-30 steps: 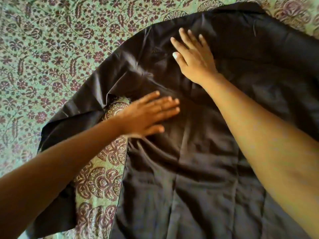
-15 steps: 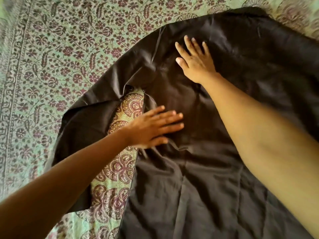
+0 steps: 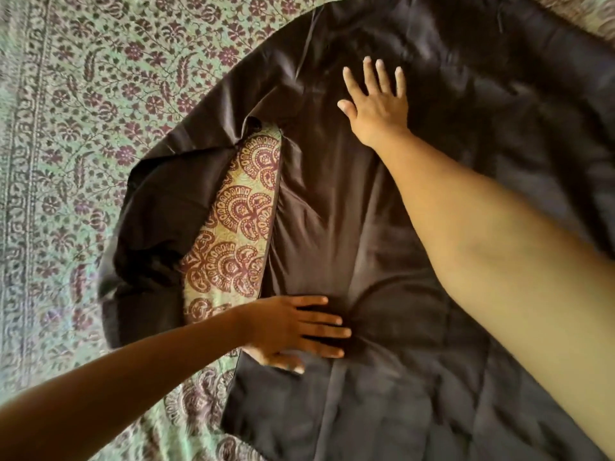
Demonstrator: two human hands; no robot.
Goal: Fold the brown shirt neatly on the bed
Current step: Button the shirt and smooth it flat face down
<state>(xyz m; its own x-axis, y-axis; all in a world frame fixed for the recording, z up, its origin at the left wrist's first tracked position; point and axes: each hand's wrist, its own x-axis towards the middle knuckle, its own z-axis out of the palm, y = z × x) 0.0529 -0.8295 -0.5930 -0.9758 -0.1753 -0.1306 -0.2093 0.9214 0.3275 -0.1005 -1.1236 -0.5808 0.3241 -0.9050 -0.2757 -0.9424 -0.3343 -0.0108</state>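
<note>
With the brown shirt (image 3: 326, 207) spread on the floral bedspread (image 3: 100, 94), the flat left hand (image 3: 293, 331) has slid down toward the hem while the splayed right hand (image 3: 376, 98) stays pressing near the shoulder, so this looks like smoothing before the first fold.

Before you lies a printed bedspread (image 3: 100, 94): pale green ground, with maroon flowers and curling leaves across the left and upper left of your view. Note the border band (image 3: 23, 181) of dense scrollwork running down its left side. Near the centre, a strip of larger fan-shaped medallions (image 3: 239, 221) shows, maroon on a yellower green. A blurred corner of print (image 3: 595, 15) appears at upper right.
</note>
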